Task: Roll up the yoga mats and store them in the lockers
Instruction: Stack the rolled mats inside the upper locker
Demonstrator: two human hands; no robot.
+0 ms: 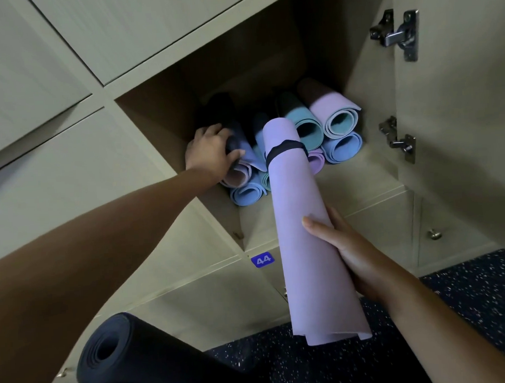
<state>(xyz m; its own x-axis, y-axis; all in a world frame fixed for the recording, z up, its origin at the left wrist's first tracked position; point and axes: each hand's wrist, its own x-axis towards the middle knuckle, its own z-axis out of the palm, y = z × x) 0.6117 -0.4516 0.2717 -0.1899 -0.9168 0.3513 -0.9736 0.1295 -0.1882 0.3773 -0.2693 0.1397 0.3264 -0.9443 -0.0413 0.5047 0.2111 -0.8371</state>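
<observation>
**Lilac mat goes toward a locker already packed with rolls**

A dark rolled mat [128, 353] lies at the bottom left of the view, its spiral end facing up, on a dark speckled floor [467, 292]. Just beyond it, the person's right hand [352, 253] grips the lower part of a rolled lilac mat [308, 232], fingers curled round its right side and the thumb lying across its front. The roll is tilted away from the person, its loose lower edge hanging above the floor and its far end reaching the mouth of the open locker [369, 180]. A black strap [284, 149] circles the roll near that far end.

A small blue tag [262, 259] reading 44 sits on the locker front below the opening. To the left, the left arm stretches into the compartment, where the left hand [212, 152] holds the end of a stored mat [241, 163], thumb and fingers wrapped over a dark band on it. Around it lies a pile of rolled mats [338, 132] in light blue, teal and lilac, ends facing out, stacked across the locker floor. At the right, the open door [460, 130] carries two metal hinges [397, 34] on its inner face.
</observation>
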